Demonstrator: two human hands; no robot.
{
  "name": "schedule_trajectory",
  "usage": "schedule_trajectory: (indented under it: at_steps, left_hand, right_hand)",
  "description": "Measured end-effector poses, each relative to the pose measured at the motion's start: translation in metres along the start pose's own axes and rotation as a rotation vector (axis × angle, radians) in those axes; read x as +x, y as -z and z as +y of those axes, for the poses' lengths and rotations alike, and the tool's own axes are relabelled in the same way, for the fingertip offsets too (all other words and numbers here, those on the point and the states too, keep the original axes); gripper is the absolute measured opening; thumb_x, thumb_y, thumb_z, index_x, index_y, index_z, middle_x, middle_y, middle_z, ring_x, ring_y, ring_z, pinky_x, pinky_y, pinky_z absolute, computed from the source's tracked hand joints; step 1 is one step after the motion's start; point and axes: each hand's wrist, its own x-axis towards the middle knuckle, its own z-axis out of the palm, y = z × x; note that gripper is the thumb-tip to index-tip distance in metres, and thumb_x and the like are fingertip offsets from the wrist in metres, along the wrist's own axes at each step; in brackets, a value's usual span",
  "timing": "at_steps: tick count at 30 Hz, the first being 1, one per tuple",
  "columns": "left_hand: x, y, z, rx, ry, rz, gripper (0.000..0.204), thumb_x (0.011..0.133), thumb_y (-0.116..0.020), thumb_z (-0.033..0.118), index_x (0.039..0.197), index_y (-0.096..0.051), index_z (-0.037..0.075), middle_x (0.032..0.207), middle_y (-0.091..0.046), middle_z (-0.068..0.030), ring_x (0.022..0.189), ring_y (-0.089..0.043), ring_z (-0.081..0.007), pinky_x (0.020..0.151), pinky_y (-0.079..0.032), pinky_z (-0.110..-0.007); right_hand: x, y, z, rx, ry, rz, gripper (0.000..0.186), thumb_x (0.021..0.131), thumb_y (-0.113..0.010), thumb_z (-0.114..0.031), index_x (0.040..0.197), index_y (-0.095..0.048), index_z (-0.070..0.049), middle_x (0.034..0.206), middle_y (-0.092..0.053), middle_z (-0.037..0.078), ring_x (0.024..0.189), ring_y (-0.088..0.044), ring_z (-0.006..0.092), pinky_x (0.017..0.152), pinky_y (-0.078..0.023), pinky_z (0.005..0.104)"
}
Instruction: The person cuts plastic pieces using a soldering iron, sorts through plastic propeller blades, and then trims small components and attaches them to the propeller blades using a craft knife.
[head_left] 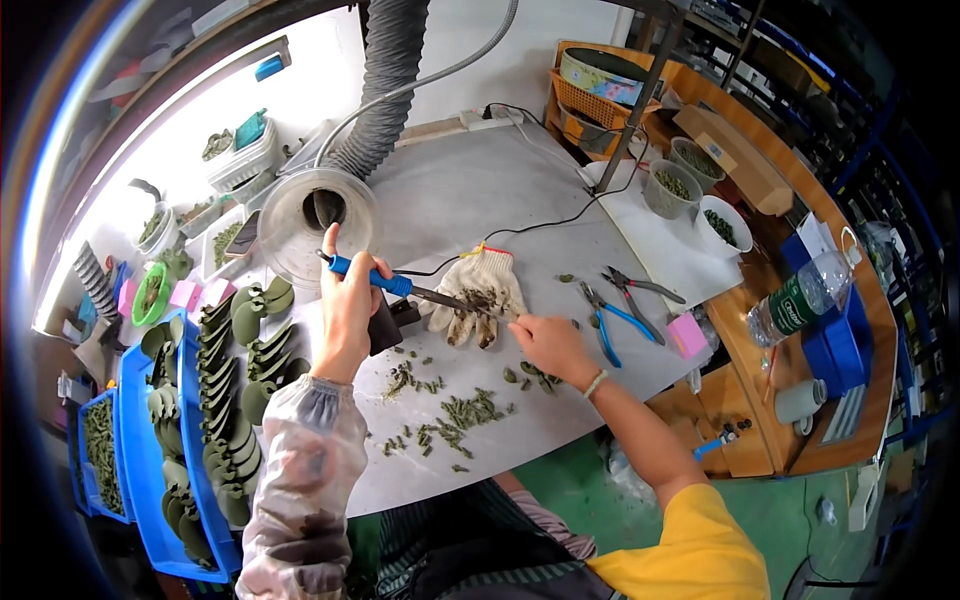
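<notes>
Two hands over a grey worktable (520, 190), seen from above. Near edge: scattered small green parts (455, 415) loose on the table between both forearms. Near left: blue trays (190, 470) packed with rows of green leaf-shaped pieces (215, 400), another blue bin of small green bits further left. Right hand (548, 345) sits just beyond the scattered parts, fingers pinched toward the soldering tip; looks like it grips a tiny green piece, too small to confirm. Left hand (348, 305), arm in a translucent sleeve cover, is clenched around the blue handle of a soldering iron (400, 285), tip pointing right and resting on a white cotton work glove (480, 295) laid flat on the table. Glove fingers are stained dark where the tip meets them. Small dark block (392, 322) touching the left hand on its right side. Right of glove: two pliers (620, 300), one blue-handled, one grey, then a pink block (686, 335). Clear plastic bottle (805, 300) lying on the wooden side table at right. Far: clear funnel hood (318, 222) on a corrugated extraction hose (385, 80), just beyond the left hand. Far right: three cups of green parts (690, 185), orange basket (590, 105).
</notes>
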Motion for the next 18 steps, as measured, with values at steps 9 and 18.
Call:
schedule_trajectory:
  at_steps: [9, 18]
  left_hand:
    - [-0.007, -0.01, 0.002, 0.063, -0.028, -0.021, 0.08, 0.09, -0.052, 0.007, 0.16, -0.014, 0.011, 0.075, -0.061, -0.0016, 0.049, -0.037, -0.0059, 0.044, -0.03, -0.02]
    - [-0.011, -0.013, 0.003, 0.084, -0.023, -0.021, 0.078, 0.09, -0.051, 0.007, 0.16, -0.015, 0.011, 0.075, -0.061, -0.0014, 0.051, -0.037, -0.0055, 0.046, -0.03, -0.021]
  right_hand:
    - [0.007, -0.009, 0.008, 0.005, -0.053, -0.061, 0.031, 0.099, -0.053, -0.034, 0.088, -0.069, -0.01, 0.08, -0.069, 0.019, 0.075, -0.066, 0.0435, 0.068, -0.052, 0.0556]
    - [0.009, -0.012, 0.012, -0.048, -0.051, -0.004, 0.03, 0.098, -0.054, -0.033, 0.083, -0.067, -0.01, 0.079, -0.069, 0.017, 0.077, -0.066, 0.0429, 0.067, -0.051, 0.0562]
